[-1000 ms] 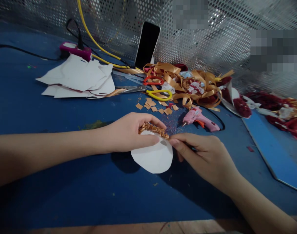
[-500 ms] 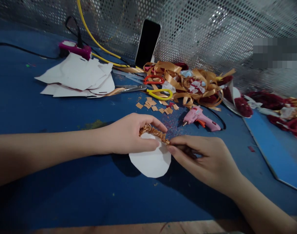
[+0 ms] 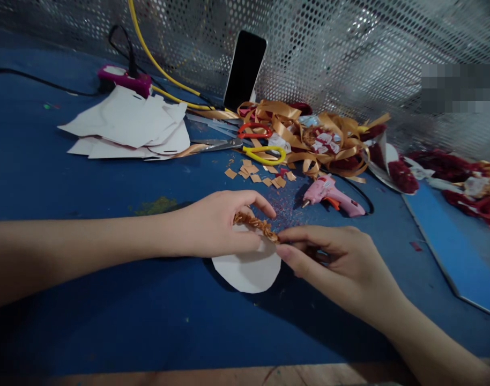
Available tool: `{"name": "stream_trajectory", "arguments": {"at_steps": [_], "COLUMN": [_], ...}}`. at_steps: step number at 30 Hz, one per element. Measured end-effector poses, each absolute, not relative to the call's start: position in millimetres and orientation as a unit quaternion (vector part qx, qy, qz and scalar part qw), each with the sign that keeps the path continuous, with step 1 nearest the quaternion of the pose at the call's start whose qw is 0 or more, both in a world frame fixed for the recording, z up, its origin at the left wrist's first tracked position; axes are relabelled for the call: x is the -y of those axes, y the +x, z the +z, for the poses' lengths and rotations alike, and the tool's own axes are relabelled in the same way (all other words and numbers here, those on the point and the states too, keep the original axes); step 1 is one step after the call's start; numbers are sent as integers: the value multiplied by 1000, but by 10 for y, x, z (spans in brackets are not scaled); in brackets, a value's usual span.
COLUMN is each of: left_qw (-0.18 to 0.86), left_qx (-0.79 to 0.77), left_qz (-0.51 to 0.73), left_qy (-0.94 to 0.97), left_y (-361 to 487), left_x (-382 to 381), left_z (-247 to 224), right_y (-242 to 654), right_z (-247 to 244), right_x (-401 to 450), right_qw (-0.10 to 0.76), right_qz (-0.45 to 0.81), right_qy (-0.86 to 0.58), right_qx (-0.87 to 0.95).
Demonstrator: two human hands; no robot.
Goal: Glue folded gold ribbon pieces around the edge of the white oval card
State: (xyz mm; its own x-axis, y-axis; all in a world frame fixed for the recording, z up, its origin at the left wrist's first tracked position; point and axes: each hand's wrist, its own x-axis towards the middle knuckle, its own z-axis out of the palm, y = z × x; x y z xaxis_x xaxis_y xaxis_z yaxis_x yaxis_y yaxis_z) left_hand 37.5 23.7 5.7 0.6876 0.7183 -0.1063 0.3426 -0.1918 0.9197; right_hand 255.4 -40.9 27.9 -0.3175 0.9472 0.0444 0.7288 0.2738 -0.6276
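A rounded white card disc [image 3: 247, 271] is tilted over the blue table, with a gathered gold ribbon trim [image 3: 258, 222] along its far edge. My left hand [image 3: 224, 222] holds the disc from the left, thumb on its face and fingers curved around the far side. At the trim's right end, my right hand [image 3: 337, 262] pinches with thumb and forefinger. A pink glue gun [image 3: 333, 195] lies just beyond my right hand. Small gold ribbon squares [image 3: 249, 169] are scattered behind the disc.
Behind are scissors with yellow [image 3: 265, 155] and red [image 3: 254, 130] handles, a heap of gold ribbon [image 3: 337, 134], and a leaning phone [image 3: 245, 69]. White card pieces [image 3: 124, 120] and a purple power strip [image 3: 124, 80] sit at back left. A blue board [image 3: 450, 236] lies right.
The disc and its trim have tilted slightly, and my left hand has shifted a little down with them. My right hand keeps its pinch at the trim's end.
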Motion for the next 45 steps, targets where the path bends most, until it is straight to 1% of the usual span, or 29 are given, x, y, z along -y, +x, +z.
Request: {"name": "stream_trajectory", "arguments": {"at_steps": [3,11,18,23,29,35,45], "left_qw": [535,544,524,529,531,515,558], "left_qx": [-365,-328,-363,-359,-352,-358,-326], "left_qz": [193,186,186,214,236,227,239], "left_qy": [737,749,747,739,733,745,725], "left_y": [382,362,381,382,390,397,376], "left_x": [-213,-261,-227,-211,-195,-187,-207], "left_z": [58,-15,48,46,60,71,53], "right_y": [2545,2546,2589,2573,2538,2535,2547], "right_z": [284,267,240,256,246,232,244], "right_x": [411,383,401,407,402,407,409], "right_qw": [207,184,212,251,261,263,259], "right_qz": [244,178,101,49,78,93,92], "right_qy": [-545,-518,-467,-483,-501,-498,-488], "right_qx": [775,816,853,838,821,821,828]}}
